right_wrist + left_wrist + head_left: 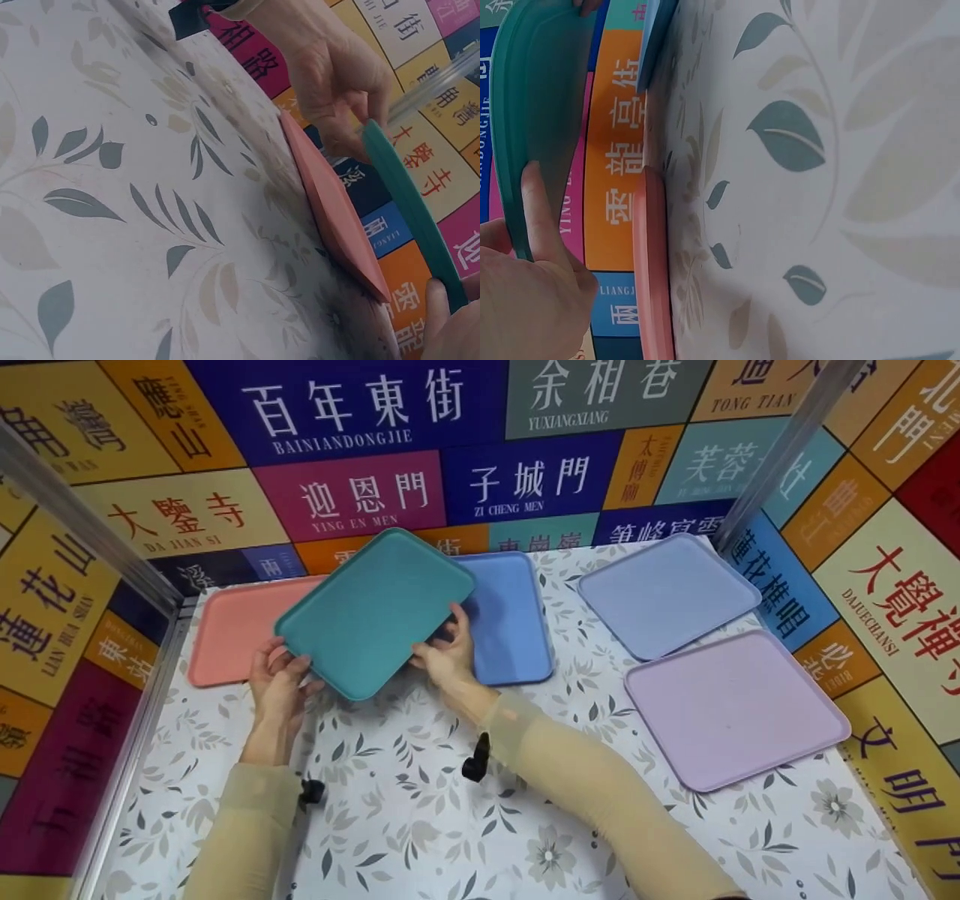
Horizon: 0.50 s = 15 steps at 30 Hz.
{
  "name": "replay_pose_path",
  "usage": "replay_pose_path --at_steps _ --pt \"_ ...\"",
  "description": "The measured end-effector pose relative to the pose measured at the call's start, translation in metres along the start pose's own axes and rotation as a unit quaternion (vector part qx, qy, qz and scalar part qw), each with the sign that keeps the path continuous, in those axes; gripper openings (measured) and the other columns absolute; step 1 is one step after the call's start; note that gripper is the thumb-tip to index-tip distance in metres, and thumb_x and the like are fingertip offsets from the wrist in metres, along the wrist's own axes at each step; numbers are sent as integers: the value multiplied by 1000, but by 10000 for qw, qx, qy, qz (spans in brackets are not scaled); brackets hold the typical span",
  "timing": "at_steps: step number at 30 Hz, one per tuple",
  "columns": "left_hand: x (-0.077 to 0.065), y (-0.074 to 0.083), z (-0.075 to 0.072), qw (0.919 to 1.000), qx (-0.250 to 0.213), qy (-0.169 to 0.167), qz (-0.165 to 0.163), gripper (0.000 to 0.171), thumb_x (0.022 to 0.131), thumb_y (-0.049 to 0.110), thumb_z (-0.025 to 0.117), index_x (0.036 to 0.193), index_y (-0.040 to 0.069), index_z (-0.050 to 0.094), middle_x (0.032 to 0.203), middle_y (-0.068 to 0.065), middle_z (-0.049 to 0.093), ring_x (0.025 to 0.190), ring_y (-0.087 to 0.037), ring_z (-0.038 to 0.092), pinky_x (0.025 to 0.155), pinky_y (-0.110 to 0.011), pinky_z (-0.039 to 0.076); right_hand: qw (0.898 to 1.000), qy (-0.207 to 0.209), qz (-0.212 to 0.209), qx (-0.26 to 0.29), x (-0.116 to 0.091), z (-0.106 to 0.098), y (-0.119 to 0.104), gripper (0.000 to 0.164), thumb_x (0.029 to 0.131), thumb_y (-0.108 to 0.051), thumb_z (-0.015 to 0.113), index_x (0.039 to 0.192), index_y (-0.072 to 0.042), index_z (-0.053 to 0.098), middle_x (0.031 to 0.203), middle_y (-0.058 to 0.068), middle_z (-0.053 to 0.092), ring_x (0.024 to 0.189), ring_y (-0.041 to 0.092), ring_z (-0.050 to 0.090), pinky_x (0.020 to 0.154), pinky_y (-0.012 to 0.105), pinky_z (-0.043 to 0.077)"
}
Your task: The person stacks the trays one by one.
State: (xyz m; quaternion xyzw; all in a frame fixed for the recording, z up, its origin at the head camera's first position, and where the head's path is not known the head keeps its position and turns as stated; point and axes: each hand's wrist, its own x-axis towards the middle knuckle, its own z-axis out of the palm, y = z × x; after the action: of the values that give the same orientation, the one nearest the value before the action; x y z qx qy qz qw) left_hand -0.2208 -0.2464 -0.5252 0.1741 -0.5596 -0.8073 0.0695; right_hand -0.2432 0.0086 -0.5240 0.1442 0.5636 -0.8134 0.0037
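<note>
Both hands hold a teal tray (375, 615) tilted above the table. In the head view the left hand (279, 682) pinches its lower left edge, thumb on top. The right hand (448, 656) grips the edge on the right side, fingers underneath. The left wrist view shows the left hand (536, 292) with a finger laid along the underside of the teal tray (544, 112). Below and behind it lie a pink tray (225, 630) to the left and a blue tray (514, 622) to the right, each partly covered by the teal one.
On the table's right side a light blue tray (667, 596) lies at the back, with a lilac tray (735, 709) nearer the front, their edges meeting. A floral cloth (420, 825) covers the table. Panels with printed signs (345, 495) stand behind and at both sides, framed by metal posts (787, 450).
</note>
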Motion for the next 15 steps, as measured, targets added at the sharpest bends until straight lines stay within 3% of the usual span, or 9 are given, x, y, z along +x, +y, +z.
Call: replay_pose_path --at_steps 10,15 --pt "-1 -3 5 9994 235 39 -242 45 108 -6 62 138 27 54 125 -1 68 97 -12 79 57 -23 64 10000 31 8 6 5 -8 -5 102 87 22 68 171 -29 41 167 24 41 85 24 70 65 30 68" --pt "6 11 0 9983 408 77 -397 49 107 -2 64 145 27 50 129 -1 65 96 -12 77 65 -26 67 9999 -102 42 -18 8 -14 -8 100 87 21 68 170 -28 42 165 24 43 75 19 68 62 29 67"
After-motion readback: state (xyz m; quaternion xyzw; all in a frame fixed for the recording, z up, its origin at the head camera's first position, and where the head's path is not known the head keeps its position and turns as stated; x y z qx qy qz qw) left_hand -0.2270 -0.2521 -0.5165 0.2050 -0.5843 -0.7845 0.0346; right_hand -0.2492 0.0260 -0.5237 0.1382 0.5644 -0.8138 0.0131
